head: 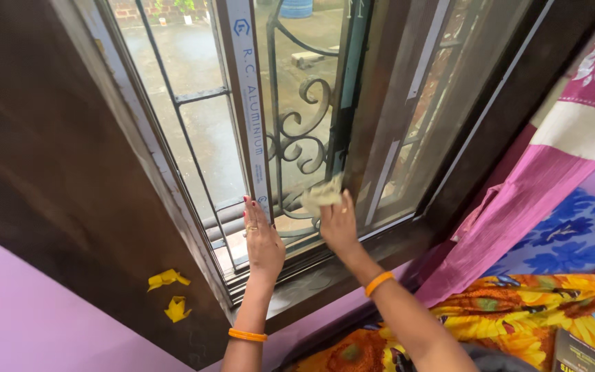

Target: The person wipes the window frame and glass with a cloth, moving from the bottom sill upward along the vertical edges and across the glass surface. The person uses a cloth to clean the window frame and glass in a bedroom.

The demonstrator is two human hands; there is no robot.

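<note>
Up the window's middle bar runs a long white label [250, 103] with blue print. Left hand [263, 241] lies flat beside it, fingers together on the frame [290, 289]. Right hand [337, 224], arm outstretched, has its fingers pinching a pale cloth [321, 195] against the glass.

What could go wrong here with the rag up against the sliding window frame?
The right hand presses the rag by the edge of the sliding panel; if it slides, fingers might get pinched. The left hand rests flat on the aluminium frame, so a slip could scrape it. The rag might snag on the scrolled grille.
</note>
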